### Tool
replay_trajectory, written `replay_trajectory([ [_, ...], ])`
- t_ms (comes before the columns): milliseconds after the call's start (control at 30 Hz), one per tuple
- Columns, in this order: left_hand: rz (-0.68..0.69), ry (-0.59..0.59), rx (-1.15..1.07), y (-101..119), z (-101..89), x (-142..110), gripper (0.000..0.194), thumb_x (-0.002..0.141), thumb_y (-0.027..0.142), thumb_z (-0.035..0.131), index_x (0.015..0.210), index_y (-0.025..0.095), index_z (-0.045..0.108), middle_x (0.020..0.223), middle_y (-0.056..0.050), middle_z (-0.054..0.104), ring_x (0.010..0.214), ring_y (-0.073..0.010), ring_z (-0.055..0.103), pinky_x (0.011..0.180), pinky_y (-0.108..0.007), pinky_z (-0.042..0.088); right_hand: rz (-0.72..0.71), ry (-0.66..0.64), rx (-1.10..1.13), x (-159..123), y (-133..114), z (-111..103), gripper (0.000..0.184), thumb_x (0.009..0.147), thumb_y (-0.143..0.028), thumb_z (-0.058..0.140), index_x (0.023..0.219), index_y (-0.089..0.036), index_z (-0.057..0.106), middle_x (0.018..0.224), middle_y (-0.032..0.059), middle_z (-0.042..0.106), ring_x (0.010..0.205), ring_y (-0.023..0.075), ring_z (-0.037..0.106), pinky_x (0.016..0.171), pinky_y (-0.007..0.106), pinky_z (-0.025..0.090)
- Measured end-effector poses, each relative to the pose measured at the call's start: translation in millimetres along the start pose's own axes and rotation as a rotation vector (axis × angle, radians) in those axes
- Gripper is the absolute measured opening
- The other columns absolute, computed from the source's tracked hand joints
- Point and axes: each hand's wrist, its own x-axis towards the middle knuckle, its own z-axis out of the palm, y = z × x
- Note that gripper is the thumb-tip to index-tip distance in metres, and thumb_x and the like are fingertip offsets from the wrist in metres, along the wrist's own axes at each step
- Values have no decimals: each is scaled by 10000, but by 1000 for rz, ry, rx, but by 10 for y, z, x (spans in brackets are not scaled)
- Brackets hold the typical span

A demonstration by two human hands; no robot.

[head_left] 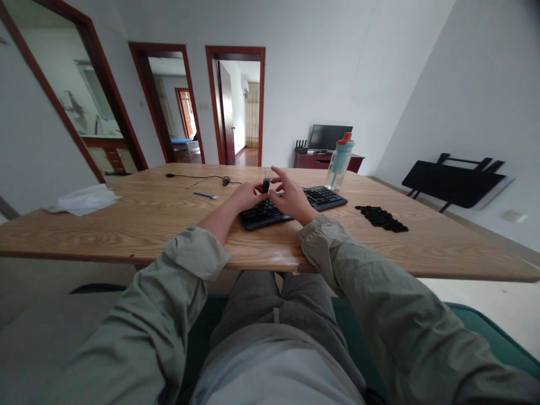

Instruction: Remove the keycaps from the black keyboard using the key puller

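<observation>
Wire keycap puller (266,185) pinched in our left hand (250,195), above the black keyboard (324,197).
We see our right hand's (291,197) fingers parted just beside it; can't tell if they grip too. We'd keep the pinch light, so thin wires don't bend. Puller points wires-up, long axis near upright, between our hands.

Wht walls (320,73), red-brn door frames (236,52), blk screen (331,136) on cab. (310,162), wd table (169,225)

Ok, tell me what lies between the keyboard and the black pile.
Only bare tabletop lies between the keyboard and black pile in the head view.
</observation>
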Motion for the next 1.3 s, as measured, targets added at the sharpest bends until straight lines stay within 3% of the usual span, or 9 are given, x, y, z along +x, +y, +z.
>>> replay_trajectory([
  [67, -6, -35, 25, -16, 19, 2, 279, 844, 422, 629, 970, 193, 724, 903, -65, 750, 742, -202, 645, 693, -324, 494, 15, 6, 3, -23, 48, -56, 704, 861, -272, 546, 1534, -277, 338, 1157, 82, 667, 795, 216, 641, 817, 427, 552],
  [233, -13, 127, 221, -21, -29, -5, 298, 856, 431, 615, 1012, 196, 708, 979, -98, 748, 861, -258, 668, 747, -363, 489, 11, 21, 13, -62, 94, -182, 657, 877, -284, 514, 1517, -269, 368, 1196, 83, 643, 704, 186, 589, 750, 402, 554],
  [367, 1, 151, 351, -51, -99, -23, 256, 812, 433, 657, 907, 209, 738, 881, -88, 736, 825, -265, 652, 735, -368, 476, 25, 38, -16, -73, 152, -177, 632, 853, -264, 526, 1478, -251, 438, 1162, 78, 645, 656, 170, 570, 753, 397, 552],
  [533, 4, 145, 312, -117, -115, -34, 265, 810, 414, 652, 967, 230, 760, 954, -78, 745, 872, -260, 658, 754, -360, 479, 79, 70, -57, -85, 272, -113, 463, 829, -256, 535, 1279, -204, 629, 1221, 117, 631, 640, 174, 597, 828, 436, 560],
  [667, 18, 127, 285, -148, -96, -30, 276, 795, 394, 668, 978, 209, 760, 973, -88, 744, 890, -263, 658, 778, -364, 493, 103, 54, -69, -93, 314, -107, 476, 808, -240, 541, 1269, -172, 640, 1310, 135, 617, 669, 187, 627, 900, 449, 549],
  [800, 13, 108, 267, -149, -99, -29, 277, 790, 396, 671, 976, 211, 758, 985, -81, 748, 897, -257, 662, 794, -356, 494, 146, 15, -83, -95, 342, -101, 468, 810, -259, 553, 1261, -172, 646, 1225, 117, 682, 779, 218, 663, 928, 435, 534],
  [967, -73, 73, 258, -102, -124, -42, 320, 804, 407, 638, 1002, 184, 754, 984, -77, 754, 890, -231, 665, 781, -315, 478, 173, 12, -44, -107, 367, -82, 485, 812, -260, 553, 1280, -149, 612, 1188, 104, 698, 731, 185, 639, 877, 402, 527],
  [1100, -100, 75, 251, -94, -122, -45, 343, 801, 430, 636, 1009, 184, 756, 983, -71, 756, 875, -219, 663, 778, -302, 465, 213, -18, -49, -120, 355, -86, 450, 821, -273, 563, 1257, -173, 612, 1007, 66, 731, 767, 194, 650, 811, 355, 513],
  [1300, -77, 51, 266, -118, -116, -43, 357, 811, 461, 625, 975, 176, 762, 916, -69, 752, 811, -216, 650, 718, -306, 441, 183, -86, -80, -123, 335, -95, 295, 805, -266, 599, 1075, -179, 678, 849, 25, 712, 759, 181, 636, 762, 309, 472],
])
